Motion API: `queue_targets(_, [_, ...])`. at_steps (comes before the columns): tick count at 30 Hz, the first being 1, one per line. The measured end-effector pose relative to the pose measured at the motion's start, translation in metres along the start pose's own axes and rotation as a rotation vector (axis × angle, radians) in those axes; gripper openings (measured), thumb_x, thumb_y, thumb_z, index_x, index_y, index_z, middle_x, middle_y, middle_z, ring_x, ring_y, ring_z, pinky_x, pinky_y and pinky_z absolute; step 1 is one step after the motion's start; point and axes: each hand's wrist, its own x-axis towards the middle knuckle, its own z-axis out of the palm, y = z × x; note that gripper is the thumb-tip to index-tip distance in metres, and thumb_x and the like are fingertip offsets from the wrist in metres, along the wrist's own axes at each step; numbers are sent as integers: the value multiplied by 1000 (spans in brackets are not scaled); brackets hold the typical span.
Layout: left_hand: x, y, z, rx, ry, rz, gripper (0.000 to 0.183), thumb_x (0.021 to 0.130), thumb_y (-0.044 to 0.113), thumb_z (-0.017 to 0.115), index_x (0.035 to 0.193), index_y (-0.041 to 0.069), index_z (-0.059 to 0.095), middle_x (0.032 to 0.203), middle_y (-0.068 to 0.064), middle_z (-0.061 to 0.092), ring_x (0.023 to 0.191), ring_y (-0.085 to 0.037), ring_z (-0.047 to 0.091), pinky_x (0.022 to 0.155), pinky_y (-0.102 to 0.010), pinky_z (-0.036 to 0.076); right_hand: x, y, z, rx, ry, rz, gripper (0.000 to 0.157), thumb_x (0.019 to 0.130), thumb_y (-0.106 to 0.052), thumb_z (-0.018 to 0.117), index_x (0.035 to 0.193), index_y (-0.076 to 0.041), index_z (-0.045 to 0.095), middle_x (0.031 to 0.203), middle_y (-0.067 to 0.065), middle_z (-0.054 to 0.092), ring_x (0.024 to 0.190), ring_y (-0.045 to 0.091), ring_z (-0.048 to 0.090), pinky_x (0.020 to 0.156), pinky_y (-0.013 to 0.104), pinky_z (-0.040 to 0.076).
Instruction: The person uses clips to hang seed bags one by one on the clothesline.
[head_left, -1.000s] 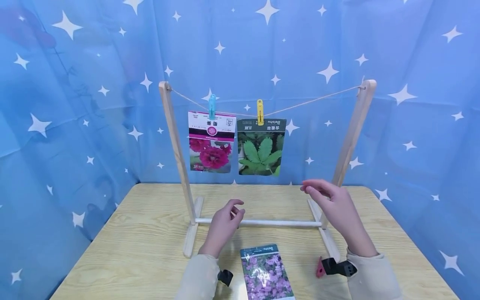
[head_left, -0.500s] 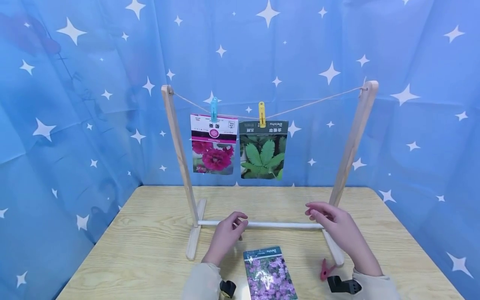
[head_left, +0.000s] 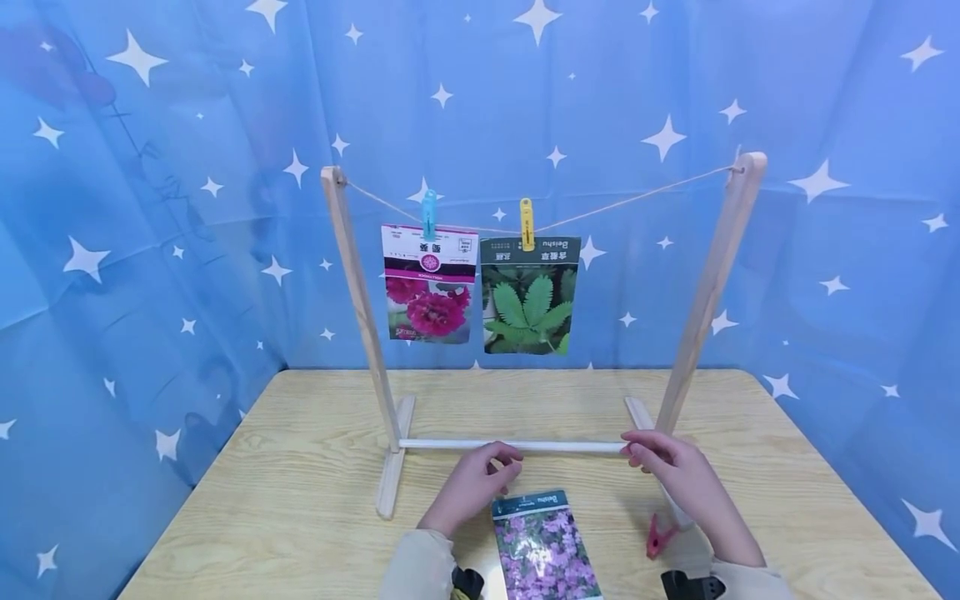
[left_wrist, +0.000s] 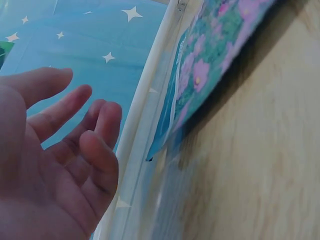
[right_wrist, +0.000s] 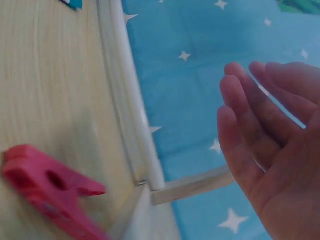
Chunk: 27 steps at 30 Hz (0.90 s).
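Observation:
My left hand [head_left: 480,483] hovers just above the top edge of a seed packet with purple flowers [head_left: 542,550], its fingers loosely bent around nothing. The packet lies flat on the table; the left wrist view also shows the flower packet [left_wrist: 200,75] beyond the fingers. My right hand [head_left: 678,475] is over the right foot of the wooden rack, near the white crossbar [head_left: 555,447], and nothing is in its relaxed fingers. Below that hand a red clothespin [head_left: 660,536] rests on the table by the rack's foot; in the right wrist view the clothespin [right_wrist: 50,190] is at lower left.
Along the string [head_left: 637,197] between two wooden posts hang two seed packets. A blue clothespin [head_left: 429,215] holds the pink hollyhock packet [head_left: 430,287]; a yellow clothespin [head_left: 527,223] holds the green leaf packet [head_left: 530,300]. A blue starry curtain [head_left: 187,275] surrounds the wooden table [head_left: 285,467].
Both hands have come down toward the table. The left hand has also shifted right toward the purple flower packet, and the right hand is now nearer the red clothespin.

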Motion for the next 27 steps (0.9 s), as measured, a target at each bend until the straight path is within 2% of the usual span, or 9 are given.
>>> queue_targets(6, [0,-3,0,-9,-40,-26,32,89,42,51,111,20,59,92,7,55,70,-15,58,59,-30,47,0,18,3,83,-36,90,38,93,-32,47,118,-3,54,102,14,61,86,18,59,73,35,49])
queue_targets(12, [0,-7,-1,-2,-74,-26,30,87,41,53,109,21,60,92,6,58,71,-16,58,60,-30,46,2,29,2,116,-53,152,40,92,-32,49,119,-3,54,101,15,62,89,26,59,73,33,49])
queue_targets(18, [-1,-5,0,44,-94,7,28,88,39,54,107,20,60,92,7,57,70,-15,59,59,-28,46,0,35,-3,82,-104,213,38,92,-28,49,119,-1,53,95,11,62,86,24,59,72,35,49])
queue_targets(27, [-1,2,5,52,-114,0,23,89,35,54,104,19,61,90,8,57,66,-15,58,57,-28,46,-4,47,-6,65,-123,257,35,92,-23,50,117,0,54,91,12,60,78,21,58,67,30,48])
